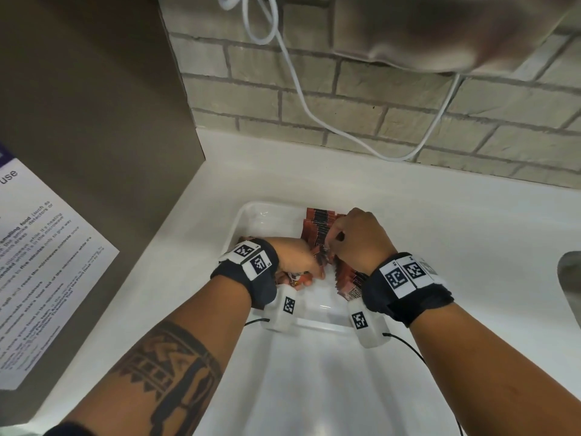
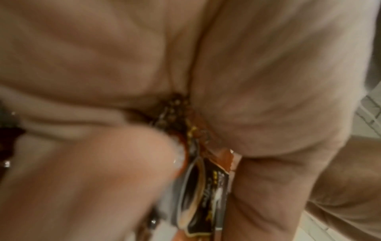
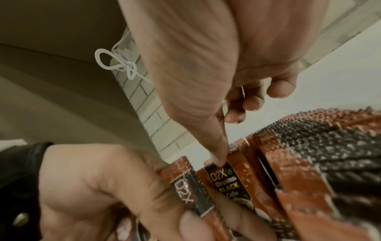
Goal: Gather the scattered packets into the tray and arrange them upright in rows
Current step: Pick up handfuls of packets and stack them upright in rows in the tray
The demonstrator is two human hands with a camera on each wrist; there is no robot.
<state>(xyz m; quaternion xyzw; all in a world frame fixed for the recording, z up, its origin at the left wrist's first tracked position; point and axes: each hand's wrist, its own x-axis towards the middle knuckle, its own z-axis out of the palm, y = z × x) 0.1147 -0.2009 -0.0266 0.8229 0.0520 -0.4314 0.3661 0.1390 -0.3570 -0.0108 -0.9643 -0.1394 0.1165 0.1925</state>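
Note:
A white tray [image 1: 248,215] sits on the white counter. Red and black coffee packets [image 1: 317,220] stand upright in a row along its right side, seen close up as a row of packets [image 3: 309,146] in the right wrist view. My left hand [image 1: 309,269] is inside the tray and grips a small bundle of packets [image 3: 185,187], which fills the centre of the left wrist view as a held bundle [image 2: 208,187]. My right hand [image 1: 338,243] is at the near end of the row. Its thumb [image 3: 218,151] and curled fingers pinch the top of one packet [image 3: 224,181].
A grey brick wall with a hanging white cable [image 1: 298,99] runs behind the counter. A brown cabinet with a printed notice [image 1: 41,262] stands on the left. A sink edge [image 1: 570,287] is at far right. A second white tray [image 1: 314,388] lies nearer me.

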